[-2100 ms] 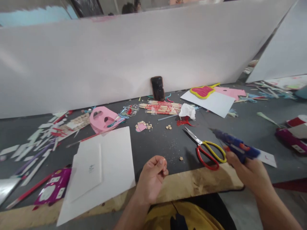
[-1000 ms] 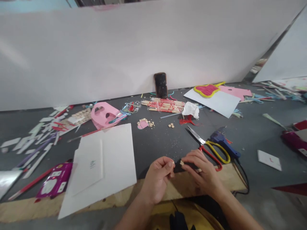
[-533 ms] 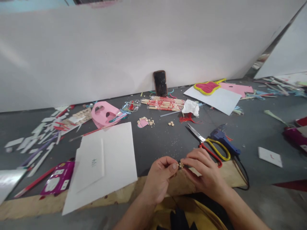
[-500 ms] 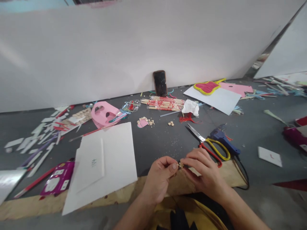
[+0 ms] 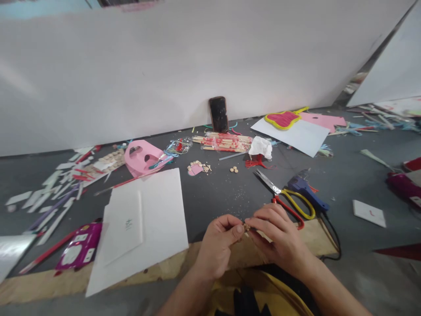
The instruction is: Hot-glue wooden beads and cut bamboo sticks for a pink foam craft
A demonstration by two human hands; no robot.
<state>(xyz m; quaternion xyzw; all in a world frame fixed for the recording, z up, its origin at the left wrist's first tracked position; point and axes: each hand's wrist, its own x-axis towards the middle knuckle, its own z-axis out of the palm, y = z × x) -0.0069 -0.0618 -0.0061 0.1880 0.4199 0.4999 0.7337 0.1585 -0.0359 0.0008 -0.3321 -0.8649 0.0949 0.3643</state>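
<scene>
A white panel (image 5: 131, 79) is standing along the far side of a dark table (image 5: 213, 202), with a phone (image 5: 219, 114) leaning against it. At the near edge, a person's two hands are meeting at a small pale bead cluster (image 5: 247, 227). The left hand (image 5: 219, 243) is pinching its left side, thumb pressed to curled fingers, while the right hand (image 5: 278, 232) is gripping its right side, fingers gently bent and nearly together. Just to the right, scissors (image 5: 276, 190) are lying with blades apart beside a blue glue gun (image 5: 305, 188). Farther off, loose beads (image 5: 207, 167) are lying around a small pink piece (image 5: 195, 170), and a stick bundle (image 5: 223, 142) is resting near the phone. White sheets (image 5: 164, 210) are covering the near left, with a purple packet (image 5: 80, 245) lying beside them.
</scene>
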